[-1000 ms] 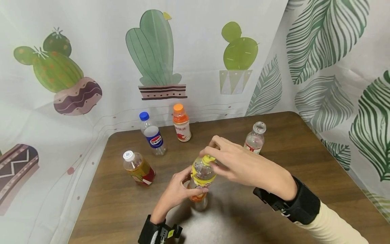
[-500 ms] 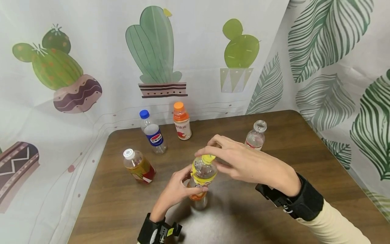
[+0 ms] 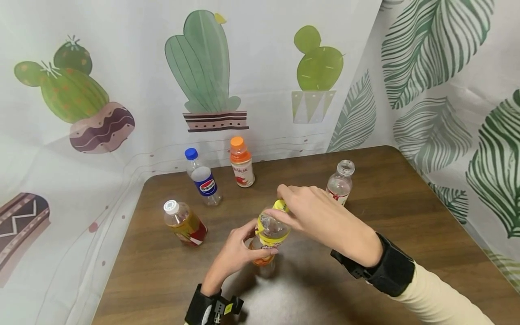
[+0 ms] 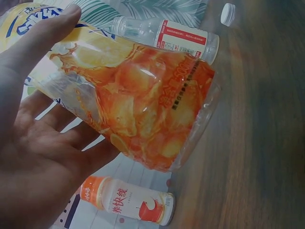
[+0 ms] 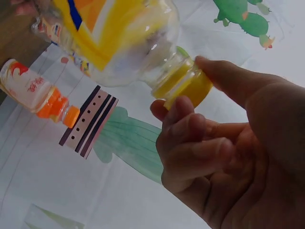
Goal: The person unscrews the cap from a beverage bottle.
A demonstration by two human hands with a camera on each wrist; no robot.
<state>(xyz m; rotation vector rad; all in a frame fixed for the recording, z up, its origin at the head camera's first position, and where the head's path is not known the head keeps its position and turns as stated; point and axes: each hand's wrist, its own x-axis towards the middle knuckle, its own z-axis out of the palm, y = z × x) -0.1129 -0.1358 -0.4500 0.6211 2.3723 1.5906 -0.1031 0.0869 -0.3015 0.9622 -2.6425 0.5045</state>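
Observation:
My left hand (image 3: 235, 252) grips a clear plastic drink bottle (image 3: 273, 228) around its middle, thumb on one side and fingers on the other. Orange and yellow artwork covers the bottle's label (image 4: 138, 100) in the left wrist view. The bottle seems to hold no drink. At its top is a yellow cap (image 5: 193, 90), pinched between thumb and fingers of my right hand (image 3: 314, 216). In the right wrist view the cap sits at the bottle's neck; whether it is loose I cannot tell.
Behind stand a blue-capped Pepsi bottle (image 3: 206, 184) and an orange-capped bottle (image 3: 243, 171). A white-capped bottle (image 3: 188, 228) stands left. An uncapped clear bottle (image 3: 339, 184) is at the right, near a loose white cap (image 4: 228, 14). A patterned cloth (image 3: 268, 67) hangs behind the table (image 3: 390, 189).
My right hand has turned over the yellow cap, its fingers going from spread around it to closed on it. My left hand and the bottle stay nearly in place.

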